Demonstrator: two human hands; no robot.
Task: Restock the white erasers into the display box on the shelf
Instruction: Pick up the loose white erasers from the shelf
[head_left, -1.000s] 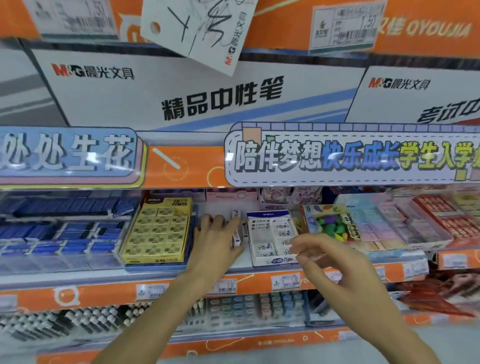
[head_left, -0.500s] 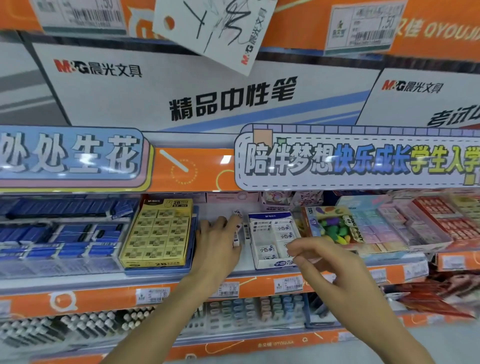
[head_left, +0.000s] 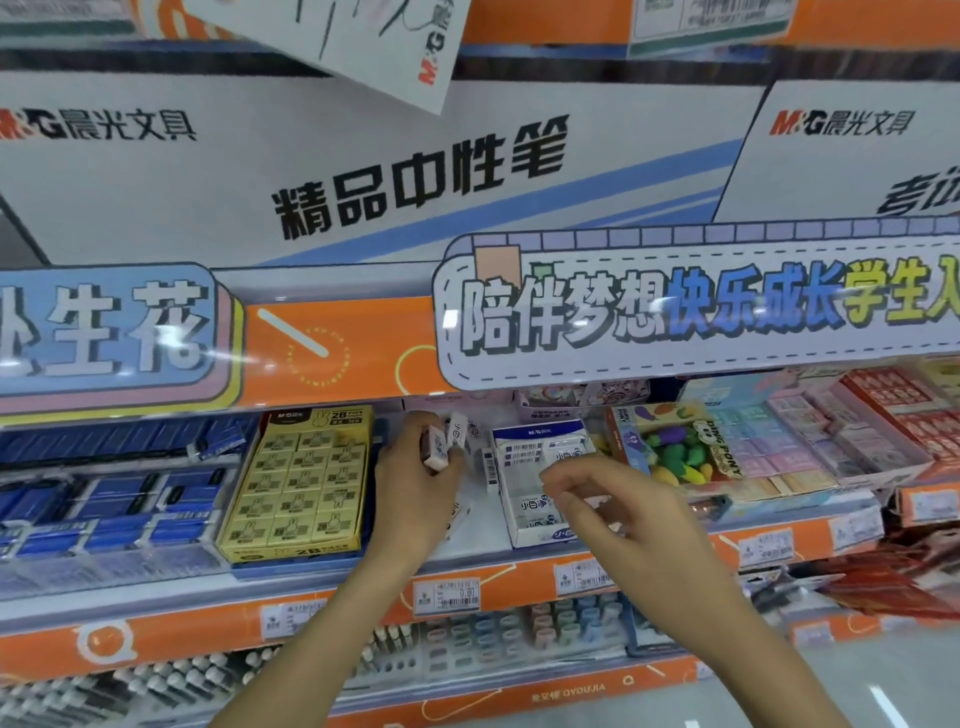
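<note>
The left hand (head_left: 415, 483) is raised in the gap between the yellow 2B eraser box (head_left: 301, 483) and the white display box (head_left: 540, 483), its grip clamped on a small bunch of white erasers (head_left: 441, 441) held up at its fingertips. Gathering several at once looks like a way to feed the box without reaching back for each piece. How many erasers it holds is hard to count; the wrappers blur together.

The right hand (head_left: 618, 514) hovers at about 4 o'clock from the left one, in front of the display box, fingers curled with thumb and forefinger close together. Whether anything is pinched between them I cannot tell. It seems poised to take erasers from the left hand and seat them.

The display box sits on the shelf (head_left: 519, 566), tilted toward the aisle, with wrapped white erasers already in it. The right hand covers its front right part, so how full it is stays unclear. One loose eraser (head_left: 489, 467) stands on edge just at 9 o'clock of the box.

The toy eraser box (head_left: 675, 447) sits at 3 o'clock.
</note>
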